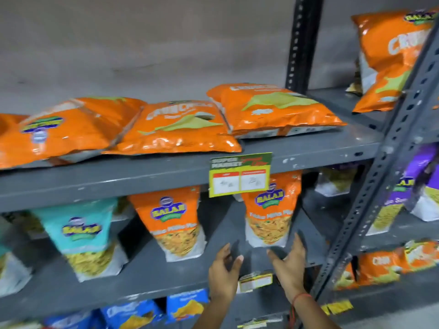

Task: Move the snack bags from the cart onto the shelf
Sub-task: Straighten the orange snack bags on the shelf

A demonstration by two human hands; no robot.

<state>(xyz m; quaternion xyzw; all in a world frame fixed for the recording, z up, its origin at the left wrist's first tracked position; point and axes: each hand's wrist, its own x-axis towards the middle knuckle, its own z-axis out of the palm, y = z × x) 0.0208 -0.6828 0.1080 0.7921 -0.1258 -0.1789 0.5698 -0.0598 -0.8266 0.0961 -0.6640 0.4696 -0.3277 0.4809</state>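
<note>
An orange snack pouch stands upright on the grey middle shelf. My left hand and my right hand hover just below and in front of it, fingers spread, holding nothing. A second orange pouch and a teal pouch stand to the left on the same shelf. Three orange chip bags, among them one at the right, lie flat on the upper shelf. The cart is out of view.
A perforated grey upright rises on the right. Beyond it stand purple pouches and more orange bags. Blue bags fill the shelf below. A yellow price tag hangs off the upper shelf's edge.
</note>
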